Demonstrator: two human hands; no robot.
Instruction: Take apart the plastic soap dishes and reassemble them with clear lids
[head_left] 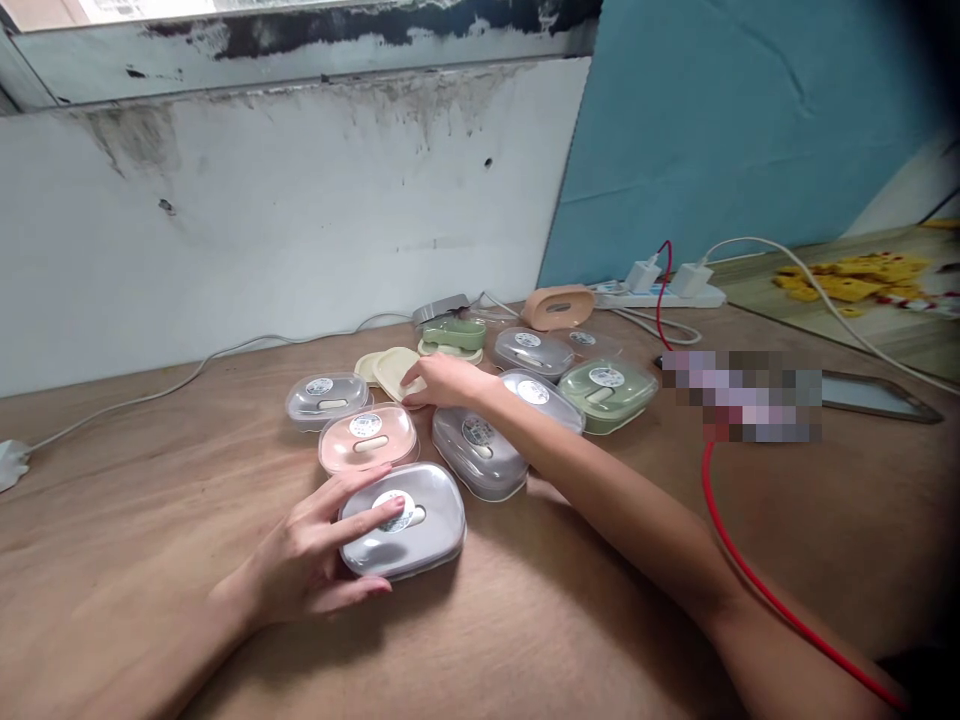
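Resting on a grey oval plastic box [439, 520] with a clear cover, my left hand [311, 545] has its index finger on the round white label and its thumb along the near edge. Farther off, my right hand [450, 382] has its fingertips on a cream oval piece [390, 370], which tilts against another cream piece behind it. Beside the grey box are a pink box [366, 455] and, under my right forearm, another grey box [484, 470]. A green box [607, 395] stands to the right. Each has a clear cover and a label.
Green plastic parts [457, 335] and an orange slotted oval part [559, 307] lie near the wall. A power strip [697, 292] with white chargers stands behind. A red cable [720, 510] crosses near my right arm. A tablet-like device [870, 395] lies at right, beside a pixelated patch.
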